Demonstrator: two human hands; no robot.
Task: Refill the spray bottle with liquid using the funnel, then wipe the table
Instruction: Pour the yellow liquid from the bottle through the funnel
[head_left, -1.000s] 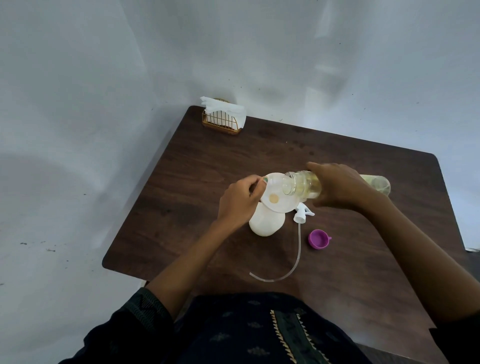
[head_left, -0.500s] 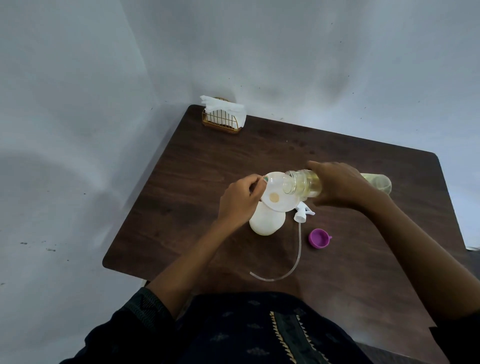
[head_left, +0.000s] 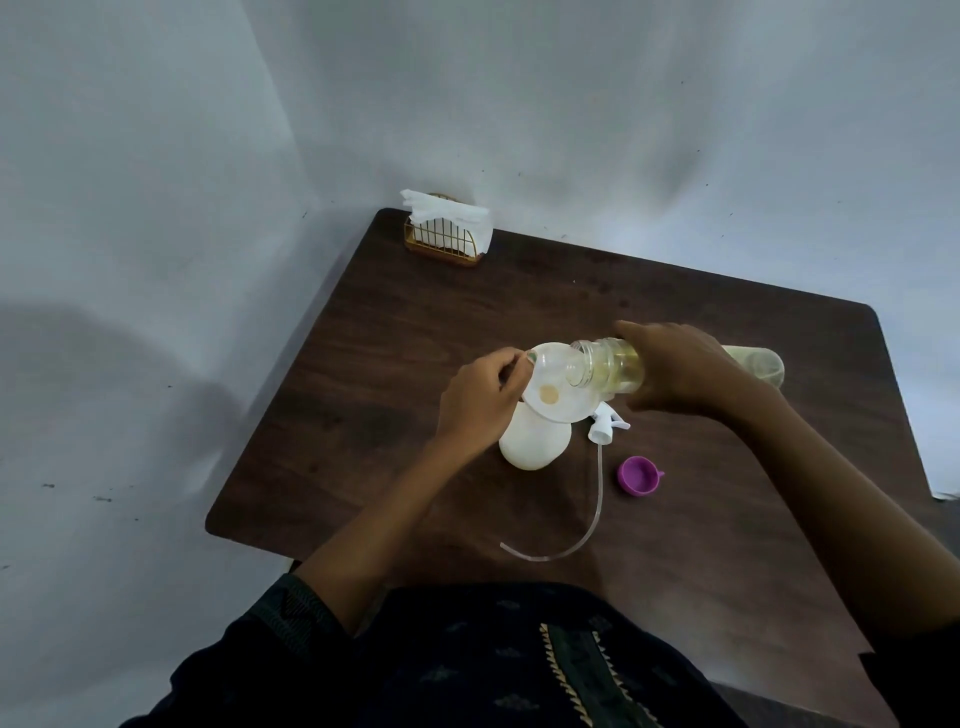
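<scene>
A white spray bottle (head_left: 535, 442) stands on the dark wooden table (head_left: 395, 364) with a clear funnel (head_left: 558, 384) in its neck. My left hand (head_left: 480, 402) pinches the funnel's left rim. My right hand (head_left: 680, 366) grips a clear refill bottle (head_left: 610, 366) of yellowish liquid, tipped on its side with its mouth over the funnel. A small pool of liquid shows at the funnel's bottom. The white spray head (head_left: 605, 423) with its long clear tube (head_left: 584, 525) lies on the table to the right of the spray bottle.
A purple cap (head_left: 640, 475) lies right of the tube. A gold wire holder of white napkins (head_left: 447, 228) stands at the table's far left corner. Grey walls close in behind and on the left.
The refill bottle has tipped slightly further over the funnel. Both hands stay in place.
</scene>
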